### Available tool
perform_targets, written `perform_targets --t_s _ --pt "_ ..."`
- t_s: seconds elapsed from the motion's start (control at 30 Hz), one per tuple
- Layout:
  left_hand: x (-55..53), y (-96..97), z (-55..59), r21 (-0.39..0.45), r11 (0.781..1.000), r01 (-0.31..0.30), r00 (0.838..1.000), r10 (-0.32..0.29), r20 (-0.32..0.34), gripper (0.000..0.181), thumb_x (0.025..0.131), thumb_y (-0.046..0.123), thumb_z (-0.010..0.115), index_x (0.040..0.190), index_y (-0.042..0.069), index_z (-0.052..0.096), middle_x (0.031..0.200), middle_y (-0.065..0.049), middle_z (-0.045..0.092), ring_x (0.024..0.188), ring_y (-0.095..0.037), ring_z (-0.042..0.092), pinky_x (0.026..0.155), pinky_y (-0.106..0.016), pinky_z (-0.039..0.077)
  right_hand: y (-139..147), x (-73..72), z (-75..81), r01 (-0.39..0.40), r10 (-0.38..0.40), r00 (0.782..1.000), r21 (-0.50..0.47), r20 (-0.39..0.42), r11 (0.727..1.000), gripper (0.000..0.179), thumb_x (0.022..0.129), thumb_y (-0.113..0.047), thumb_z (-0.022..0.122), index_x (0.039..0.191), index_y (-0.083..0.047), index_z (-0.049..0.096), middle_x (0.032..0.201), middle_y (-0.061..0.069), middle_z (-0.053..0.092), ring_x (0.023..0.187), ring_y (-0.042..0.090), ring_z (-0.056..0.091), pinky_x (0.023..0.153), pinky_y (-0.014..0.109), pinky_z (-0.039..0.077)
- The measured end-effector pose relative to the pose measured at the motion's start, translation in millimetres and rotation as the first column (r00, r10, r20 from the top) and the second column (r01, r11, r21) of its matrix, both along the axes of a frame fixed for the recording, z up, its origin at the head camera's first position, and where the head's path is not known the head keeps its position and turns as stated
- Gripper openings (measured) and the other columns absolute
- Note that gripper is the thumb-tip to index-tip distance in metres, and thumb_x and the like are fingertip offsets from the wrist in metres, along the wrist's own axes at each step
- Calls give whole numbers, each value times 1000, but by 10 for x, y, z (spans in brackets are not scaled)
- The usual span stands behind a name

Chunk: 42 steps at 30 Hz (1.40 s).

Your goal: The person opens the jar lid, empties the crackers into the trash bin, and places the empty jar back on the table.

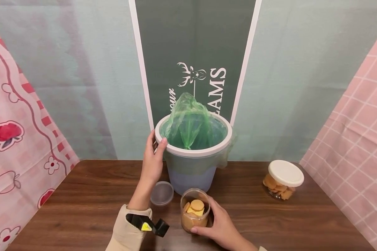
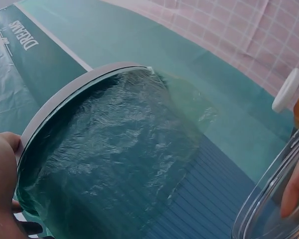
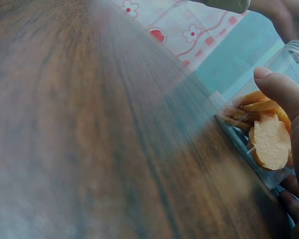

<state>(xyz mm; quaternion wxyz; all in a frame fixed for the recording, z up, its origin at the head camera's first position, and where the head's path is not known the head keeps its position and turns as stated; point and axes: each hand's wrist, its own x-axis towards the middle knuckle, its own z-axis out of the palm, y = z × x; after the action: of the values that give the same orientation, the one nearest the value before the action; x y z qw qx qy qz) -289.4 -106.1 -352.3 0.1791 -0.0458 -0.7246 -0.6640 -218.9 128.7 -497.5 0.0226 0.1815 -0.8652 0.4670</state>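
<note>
My left hand (image 1: pixel 153 158) grips the white rim of a bluish trash bin (image 1: pixel 191 176), thumb over the rim and fingers along the outside. A thin green plastic bag (image 1: pixel 188 116) lines the bin and bunches up above its back edge. Below and in front of the bin, my right hand (image 1: pixel 221 223) holds a clear plastic jar (image 1: pixel 185 219) by its right side. The jar has no lid on, and round golden cookies (image 3: pixel 271 144) show inside it. In the left wrist view, the bag (image 2: pixel 114 139) drapes over the rim and down the bin's ribbed side.
A clear round lid (image 1: pixel 162 193) lies on the dark wooden table (image 1: pixel 91 202), left of the open jar. Farther right stands another cookie jar with a white lid (image 1: pixel 286 173). Patterned cloths hang behind and on both sides of the table.
</note>
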Motion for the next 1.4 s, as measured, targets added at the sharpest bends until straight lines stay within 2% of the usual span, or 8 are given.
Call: perform_targets --t_s 0.2,0.47,0.6,0.8,1.0,1.13,1.27,1.4 --pt "1 -34 1 16 1000 2 1000 -2 -9 73 103 37 51 163 14 16 167 -13 24 154 -33 28 124 -52 27 -38 -8 11 -14 14 1000 -46 14 999 90 66 -50 92 143 -41 47 142 -20 56 131 6 55 112 27 44" --pt "18 -31 5 19 1000 23 999 -22 -27 69 104 35 51 162 14 20 167 -12 25 153 -32 29 124 -51 28 -16 45 4 -51 86 989 -281 116 958 85 73 -19 92 146 -15 48 142 10 60 121 3 60 98 17 49" --pt "13 -8 9 37 999 29 999 -28 -40 68 104 33 52 161 13 22 165 -14 29 152 -33 31 124 -51 28 26 86 43 -61 108 986 -324 130 944 86 73 -12 90 148 -11 46 145 17 57 121 -1 59 97 16 50" --pt "6 32 16 42 998 37 998 -35 -54 69 104 33 53 161 10 22 165 -14 29 152 -31 31 125 -50 27 142 132 187 -163 178 984 -357 10 920 83 73 -2 87 146 -10 48 142 23 55 121 1 59 99 17 49" --pt "29 26 0 54 998 29 999 -27 -46 68 104 32 52 161 11 21 166 -12 27 153 -29 30 126 -49 25 249 169 417 -303 274 953 -400 -129 865 84 75 5 83 148 -2 42 141 17 57 125 7 60 99 20 51" --pt "31 19 12 62 998 34 998 -31 -48 68 104 32 53 161 11 21 166 -13 27 153 -29 30 125 -49 26 324 179 632 -298 231 949 -370 -215 880 84 72 8 81 147 -3 44 143 10 59 127 9 61 101 20 50" --pt "26 20 7 57 998 32 998 -29 -50 69 104 32 53 161 11 22 165 -14 30 152 -30 32 125 -50 27 428 168 887 -300 197 929 -325 -315 897 87 68 11 80 147 2 44 143 12 60 129 9 59 103 16 46" --pt "25 15 -11 51 998 31 998 -28 -51 69 104 34 53 161 13 21 164 -14 30 152 -29 32 125 -50 27 531 152 1143 -272 159 920 -291 -359 917 90 64 14 81 146 4 44 142 11 61 130 7 57 104 13 44"
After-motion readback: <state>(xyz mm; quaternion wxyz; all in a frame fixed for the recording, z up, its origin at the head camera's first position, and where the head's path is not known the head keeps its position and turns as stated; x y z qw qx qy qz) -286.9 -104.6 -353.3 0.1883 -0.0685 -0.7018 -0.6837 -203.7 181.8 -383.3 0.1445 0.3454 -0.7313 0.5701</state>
